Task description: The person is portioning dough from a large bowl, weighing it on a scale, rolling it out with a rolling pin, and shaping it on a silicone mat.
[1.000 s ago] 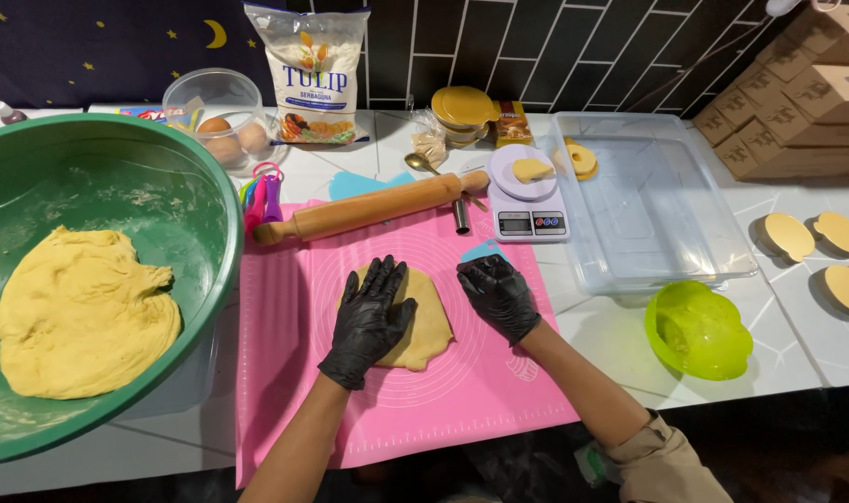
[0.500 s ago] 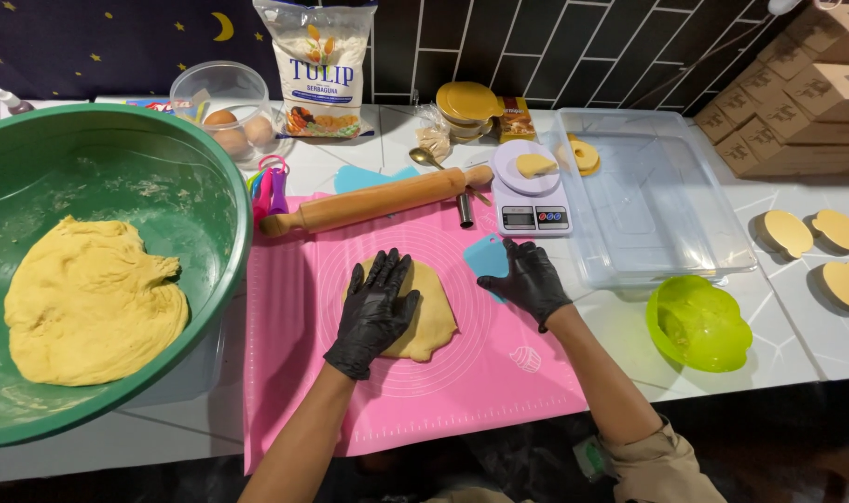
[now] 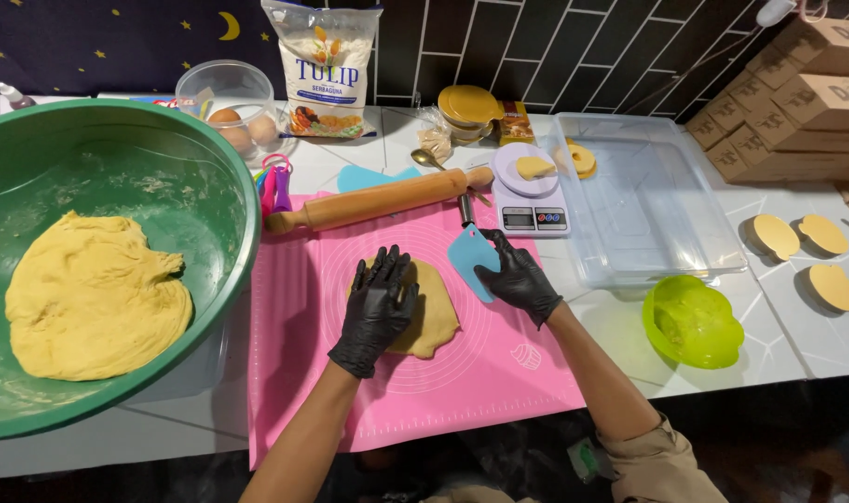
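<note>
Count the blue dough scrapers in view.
2: one blue scraper in the right hand on the pink mat; another blue scraper behind the rolling pin, partly hidden.

I see a white plastic flour bag with blue lettering and orange artwork (image 3: 324,70) standing against the dark tiled wall. Brown cardboard boxes (image 3: 797,98) stack at far right. The white kitchen scale's small grey screen (image 3: 520,215) faces up.

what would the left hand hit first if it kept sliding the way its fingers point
Probably the wooden rolling pin. The left hand lies flat on the dough, fingers pointing up the pink mat, with only bare mat in between.
</note>
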